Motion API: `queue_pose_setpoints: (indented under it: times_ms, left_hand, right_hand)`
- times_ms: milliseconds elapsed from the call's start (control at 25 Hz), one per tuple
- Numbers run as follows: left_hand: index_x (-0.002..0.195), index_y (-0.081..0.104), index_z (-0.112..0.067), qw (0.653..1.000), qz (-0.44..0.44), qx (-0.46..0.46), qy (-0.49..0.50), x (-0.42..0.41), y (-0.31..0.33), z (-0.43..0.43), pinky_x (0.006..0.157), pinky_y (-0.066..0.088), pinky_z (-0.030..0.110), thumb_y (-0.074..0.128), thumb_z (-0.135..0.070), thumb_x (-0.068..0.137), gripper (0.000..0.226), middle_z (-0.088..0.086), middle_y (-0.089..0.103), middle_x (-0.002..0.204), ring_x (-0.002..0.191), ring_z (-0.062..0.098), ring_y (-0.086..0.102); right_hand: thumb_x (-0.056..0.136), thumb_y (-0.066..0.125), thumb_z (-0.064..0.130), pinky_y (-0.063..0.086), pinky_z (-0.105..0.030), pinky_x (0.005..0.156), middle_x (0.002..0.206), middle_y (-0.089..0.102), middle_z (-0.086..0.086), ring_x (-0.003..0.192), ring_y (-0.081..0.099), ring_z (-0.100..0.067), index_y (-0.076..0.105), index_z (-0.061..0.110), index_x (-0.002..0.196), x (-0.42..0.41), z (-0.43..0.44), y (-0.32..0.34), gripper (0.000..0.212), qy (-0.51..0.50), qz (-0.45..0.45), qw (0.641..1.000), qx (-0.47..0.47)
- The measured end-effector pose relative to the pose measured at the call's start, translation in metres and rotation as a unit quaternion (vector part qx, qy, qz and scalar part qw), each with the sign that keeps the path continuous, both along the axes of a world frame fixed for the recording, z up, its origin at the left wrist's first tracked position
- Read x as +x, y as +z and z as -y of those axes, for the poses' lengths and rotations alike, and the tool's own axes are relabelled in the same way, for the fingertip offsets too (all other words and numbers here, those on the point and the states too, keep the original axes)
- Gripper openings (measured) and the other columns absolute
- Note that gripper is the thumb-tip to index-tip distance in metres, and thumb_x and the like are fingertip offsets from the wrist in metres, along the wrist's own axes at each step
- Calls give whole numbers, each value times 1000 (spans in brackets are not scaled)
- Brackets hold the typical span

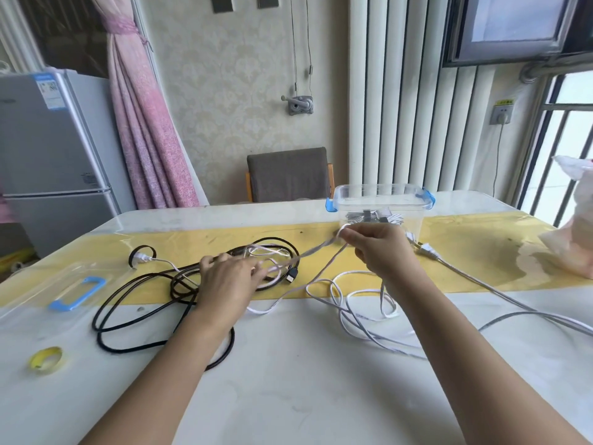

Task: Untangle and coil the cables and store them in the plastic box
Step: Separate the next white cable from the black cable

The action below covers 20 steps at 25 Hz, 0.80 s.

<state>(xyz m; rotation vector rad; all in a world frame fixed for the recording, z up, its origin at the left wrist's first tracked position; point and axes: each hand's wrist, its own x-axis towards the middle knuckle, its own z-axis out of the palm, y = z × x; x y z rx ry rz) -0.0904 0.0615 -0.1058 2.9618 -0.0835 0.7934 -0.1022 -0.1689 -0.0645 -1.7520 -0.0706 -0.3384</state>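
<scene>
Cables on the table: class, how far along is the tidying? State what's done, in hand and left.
Done: box open, a few items already inside. In hand: right hand pinches a white cable; left hand rests on the tangle. Left: black cable and white loops lie uncoiled.

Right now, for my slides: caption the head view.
Right hand pinches a white cable; left hand rests on the tangled cables.

tape roll (46, 361) L front | fridge (48, 155) far L | chair (288, 175) | bag (574, 232) R

Box (380, 203) behind cables (179, 284); lid (48, 284) left (tape (46, 359) nearer)
</scene>
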Motion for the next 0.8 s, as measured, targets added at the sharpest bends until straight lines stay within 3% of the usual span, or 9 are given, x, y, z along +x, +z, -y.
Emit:
queue_pose_setpoints:
  times_ms: [120,240,280,360,480,600,680,720,800]
  left_hand:
    - [81,67,-26,999,-7,-12,-51,7,-7,-3,92,25,36,55,-45,88,24,-4,58,95,100,21,52]
    - [75,65,-16,974,166,-13,-154,10,-7,-9,89,30,35,55,-24,84,15,1,56,91,87,21,47]
    - [78,63,-15,965,181,-22,-187,11,-6,-9,90,33,36,53,-15,83,11,2,56,91,87,20,44]
    - [81,57,-14,954,151,-77,-248,8,-1,-7,94,36,36,42,-2,82,20,0,55,85,87,19,45]
    - [75,47,-22,949,91,-117,-278,1,-2,-2,98,34,32,32,-14,80,18,-8,50,75,78,16,45]
    - [76,52,-20,962,50,-102,-249,5,-8,-7,83,38,28,35,-32,80,21,-10,55,77,82,17,46]
    - [75,56,-18,962,-4,-112,-249,7,-10,-11,87,39,31,33,-43,81,34,-5,60,74,82,18,49]
    - [72,57,-19,957,-36,-136,-254,5,-9,-11,87,39,31,32,-48,80,39,-1,61,69,79,18,52]
    - [63,59,-23,938,-86,-209,-262,-3,-4,-7,74,44,28,33,-56,82,46,2,64,61,64,12,58]
  right_hand:
    - [87,65,19,24,-19,43,38,34,10,39,26,-8,74,19,76,3,8,-1,14,-22,4,999,-23]
    - [89,61,24,33,-25,49,41,45,8,40,37,-5,72,23,78,7,11,-4,16,-47,34,984,-171]
    - [90,59,21,39,-27,52,47,52,8,44,44,-5,71,24,78,7,9,-6,17,-44,41,974,-220]
    - [90,57,15,44,-29,63,64,62,5,62,58,-12,73,22,83,7,1,-12,18,-28,53,954,-293]
    - [87,60,11,44,-29,69,79,68,1,80,62,-19,74,17,89,7,-7,-20,16,1,81,925,-370]
    - [83,67,18,48,-30,72,84,70,0,78,61,-15,74,16,84,7,-9,-23,7,46,82,918,-384]
    - [81,70,20,47,-28,70,86,67,-1,75,57,-14,74,14,82,6,-11,-23,7,65,81,915,-389]
    - [82,69,17,44,-24,67,85,67,-2,72,56,-13,75,13,84,6,-12,-24,7,74,83,914,-389]
    - [85,62,9,41,-20,62,78,63,0,66,55,-13,74,15,98,3,-14,-22,19,90,98,912,-388]
